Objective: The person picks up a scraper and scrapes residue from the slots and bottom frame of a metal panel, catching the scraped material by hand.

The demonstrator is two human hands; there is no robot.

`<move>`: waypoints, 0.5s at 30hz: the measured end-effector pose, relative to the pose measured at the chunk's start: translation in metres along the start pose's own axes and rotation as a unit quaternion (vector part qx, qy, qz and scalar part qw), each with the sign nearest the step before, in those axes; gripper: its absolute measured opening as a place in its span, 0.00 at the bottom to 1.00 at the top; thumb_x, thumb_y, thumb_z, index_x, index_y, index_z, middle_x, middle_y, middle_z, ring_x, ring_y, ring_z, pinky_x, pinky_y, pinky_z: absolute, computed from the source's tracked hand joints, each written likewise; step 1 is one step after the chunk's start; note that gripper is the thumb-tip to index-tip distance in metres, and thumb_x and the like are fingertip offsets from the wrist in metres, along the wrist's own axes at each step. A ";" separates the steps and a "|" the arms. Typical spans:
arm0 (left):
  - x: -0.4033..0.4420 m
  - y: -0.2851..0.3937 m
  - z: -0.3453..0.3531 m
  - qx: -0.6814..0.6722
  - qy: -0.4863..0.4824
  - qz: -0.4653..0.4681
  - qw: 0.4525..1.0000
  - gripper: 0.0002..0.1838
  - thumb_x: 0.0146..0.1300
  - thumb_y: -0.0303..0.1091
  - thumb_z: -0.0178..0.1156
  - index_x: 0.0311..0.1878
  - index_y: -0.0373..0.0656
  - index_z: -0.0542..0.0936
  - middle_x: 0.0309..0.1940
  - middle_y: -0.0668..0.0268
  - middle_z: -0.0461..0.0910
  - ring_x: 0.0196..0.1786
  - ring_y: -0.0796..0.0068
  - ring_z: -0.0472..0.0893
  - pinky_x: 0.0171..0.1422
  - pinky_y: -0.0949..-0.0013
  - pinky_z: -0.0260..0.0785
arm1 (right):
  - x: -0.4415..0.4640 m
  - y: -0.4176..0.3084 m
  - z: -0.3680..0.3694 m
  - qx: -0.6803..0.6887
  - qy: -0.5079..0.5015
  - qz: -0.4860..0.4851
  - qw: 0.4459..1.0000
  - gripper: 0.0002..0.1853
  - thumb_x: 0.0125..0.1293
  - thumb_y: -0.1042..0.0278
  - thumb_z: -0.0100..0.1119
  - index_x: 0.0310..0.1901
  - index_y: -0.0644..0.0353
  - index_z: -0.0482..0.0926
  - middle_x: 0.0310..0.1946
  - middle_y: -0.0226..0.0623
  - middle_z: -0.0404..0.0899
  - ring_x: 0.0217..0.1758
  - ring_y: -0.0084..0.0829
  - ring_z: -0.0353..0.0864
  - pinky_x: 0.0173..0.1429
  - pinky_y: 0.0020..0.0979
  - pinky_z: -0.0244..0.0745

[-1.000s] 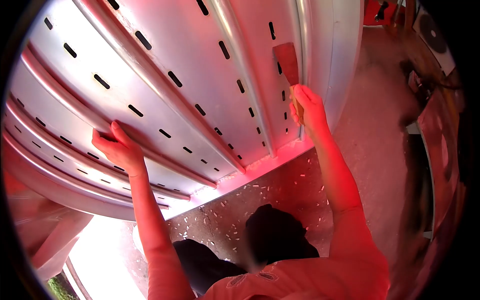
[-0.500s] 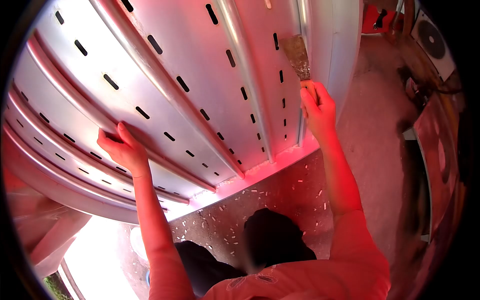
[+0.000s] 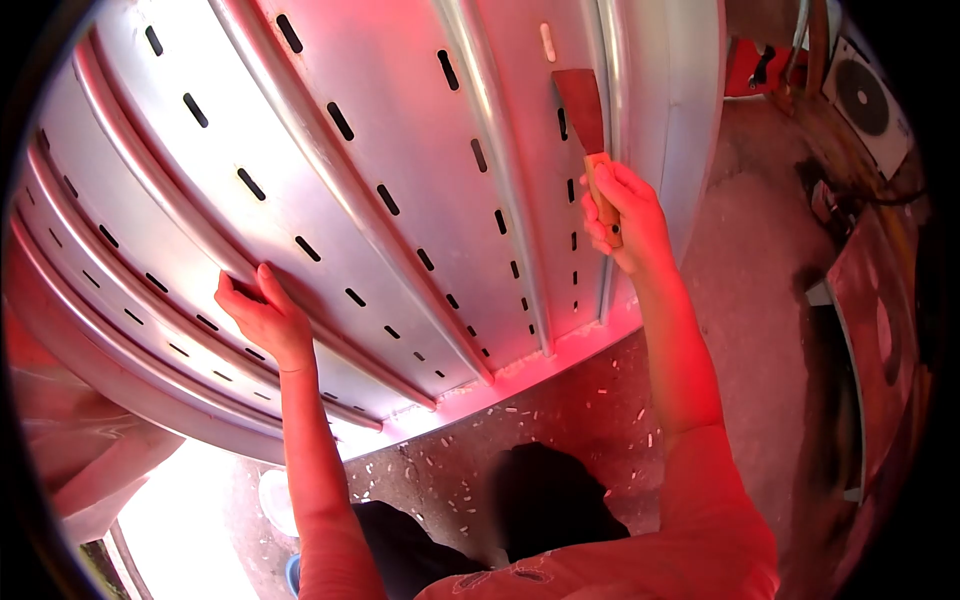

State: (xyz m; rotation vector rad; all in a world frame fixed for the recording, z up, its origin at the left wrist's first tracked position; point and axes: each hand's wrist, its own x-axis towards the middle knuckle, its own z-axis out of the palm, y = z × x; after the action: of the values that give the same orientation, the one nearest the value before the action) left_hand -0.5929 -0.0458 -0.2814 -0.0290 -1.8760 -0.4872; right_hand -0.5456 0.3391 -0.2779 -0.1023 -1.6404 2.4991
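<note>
A large curved metal panel (image 3: 400,120) with rows of dark slots and raised metal ribs fills the upper left of the view. My right hand (image 3: 632,215) is closed round the wooden handle of a putty knife (image 3: 583,115). The blade points up the panel, over the slot row beside a rib on the right. Just above the blade's tip, one slot holds a pale plug (image 3: 547,42). My left hand (image 3: 270,318) grips a metal rib (image 3: 180,205) lower on the left, thumb on one side and fingers on the other.
Small pale bits (image 3: 463,485) lie scattered on the concrete floor (image 3: 745,260) below the panel. A white fan unit (image 3: 862,95) stands at the upper right, near a red object (image 3: 750,68). Along the right edge leans a sheet with a cutout (image 3: 880,330).
The putty knife has turned more upright and more of its handle shows. The panel appears lower in view, bringing the pale plug further into sight. My left hand stays on its rib.
</note>
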 end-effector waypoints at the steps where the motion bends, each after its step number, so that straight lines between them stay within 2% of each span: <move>1: 0.000 0.000 0.000 -0.003 -0.001 -0.004 1.000 0.23 0.65 0.36 0.57 0.55 0.29 0.64 0.32 0.60 0.67 0.29 0.69 0.66 0.34 0.66 0.64 | 0.006 -0.008 0.004 -0.004 -0.016 -0.010 1.000 0.14 0.69 0.57 0.51 0.41 0.61 0.71 0.20 0.31 0.69 0.16 0.19 0.64 0.17 0.23 0.54; 6: -0.001 -0.003 0.001 -0.009 -0.012 -0.005 1.000 0.23 0.65 0.35 0.57 0.56 0.29 0.63 0.35 0.58 0.67 0.30 0.68 0.67 0.35 0.66 0.65 | 0.022 -0.039 0.029 0.011 -0.050 -0.068 0.996 0.15 0.69 0.56 0.50 0.42 0.62 0.70 0.20 0.32 0.68 0.15 0.20 0.64 0.16 0.23 0.53; 9: -0.001 -0.003 -0.001 0.005 -0.008 0.023 1.000 0.23 0.65 0.35 0.57 0.56 0.29 0.63 0.37 0.57 0.67 0.30 0.67 0.67 0.35 0.66 0.65 | 0.008 -0.010 0.019 0.034 -0.025 0.003 0.999 0.15 0.69 0.56 0.50 0.42 0.62 0.70 0.20 0.31 0.69 0.15 0.20 0.64 0.16 0.23 0.53; 12: -0.002 -0.008 0.002 0.000 -0.001 0.028 1.000 0.23 0.65 0.35 0.57 0.56 0.29 0.63 0.36 0.58 0.67 0.30 0.68 0.67 0.36 0.65 0.64 | 0.006 0.003 0.013 -0.010 0.003 -0.044 0.999 0.14 0.69 0.56 0.52 0.41 0.61 0.71 0.19 0.31 0.69 0.14 0.19 0.64 0.16 0.23 0.54; 15: -0.002 -0.004 -0.001 -0.020 -0.021 -0.011 1.000 0.23 0.65 0.35 0.57 0.55 0.29 0.63 0.35 0.59 0.67 0.31 0.68 0.67 0.36 0.65 0.64 | 0.018 -0.018 0.024 -0.022 0.033 -0.120 0.992 0.14 0.68 0.57 0.52 0.41 0.61 0.72 0.18 0.30 0.69 0.14 0.19 0.64 0.16 0.23 0.54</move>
State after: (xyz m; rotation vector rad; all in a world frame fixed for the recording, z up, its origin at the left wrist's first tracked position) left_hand -0.5925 -0.0487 -0.2844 -0.0459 -1.9083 -0.5426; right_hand -0.5652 0.3270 -0.2508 0.0067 -1.5781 2.2590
